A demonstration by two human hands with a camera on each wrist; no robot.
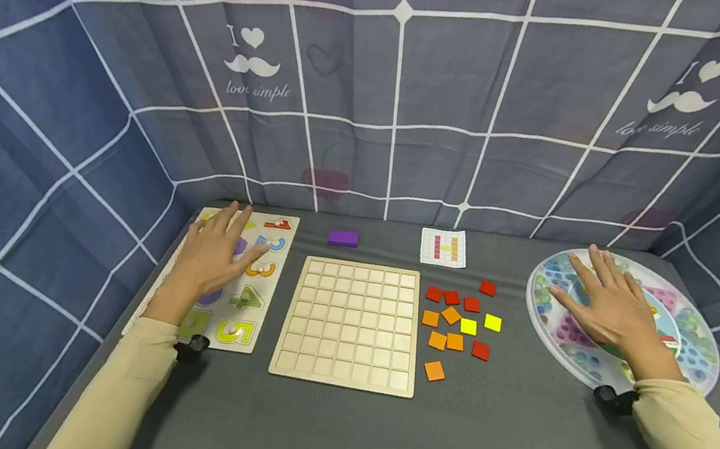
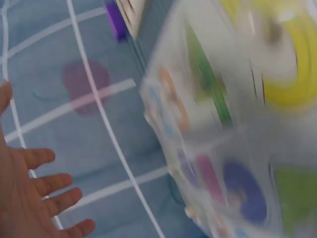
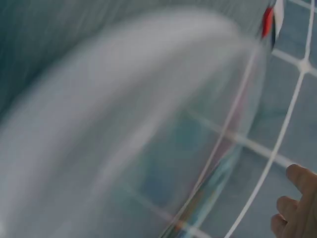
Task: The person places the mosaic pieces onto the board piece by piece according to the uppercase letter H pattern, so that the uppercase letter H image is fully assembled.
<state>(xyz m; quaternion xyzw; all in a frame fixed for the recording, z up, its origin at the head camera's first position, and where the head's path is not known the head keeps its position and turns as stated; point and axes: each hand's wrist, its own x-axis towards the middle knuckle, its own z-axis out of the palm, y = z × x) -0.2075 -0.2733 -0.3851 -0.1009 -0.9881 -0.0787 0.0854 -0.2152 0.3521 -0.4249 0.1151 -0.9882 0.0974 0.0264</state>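
Note:
My left hand [image 1: 210, 256] is held above a number puzzle board [image 1: 279, 260], its fingers spread and nothing in it. In the left wrist view the same hand [image 2: 29, 193] shows with extended fingers beside the blurred puzzle pieces. On the other side, my right hand [image 1: 615, 308] hovers over a round, colourful game board [image 1: 699, 357], also spread and holding nothing. Only part of that hand [image 3: 299, 208] appears in the right wrist view, where the round board [image 3: 163, 114] is blurred. Whether either palm touches its board I cannot tell.
Between the hands lies a square wooden grid board [image 1: 354, 326]. Several red, orange [image 1: 451, 315] and yellow tiles are scattered to its right. Behind them are a small pattern card [image 1: 441, 259] and a purple block [image 1: 343, 238]. A checked curtain [image 1: 354, 82] encloses the table's back and sides.

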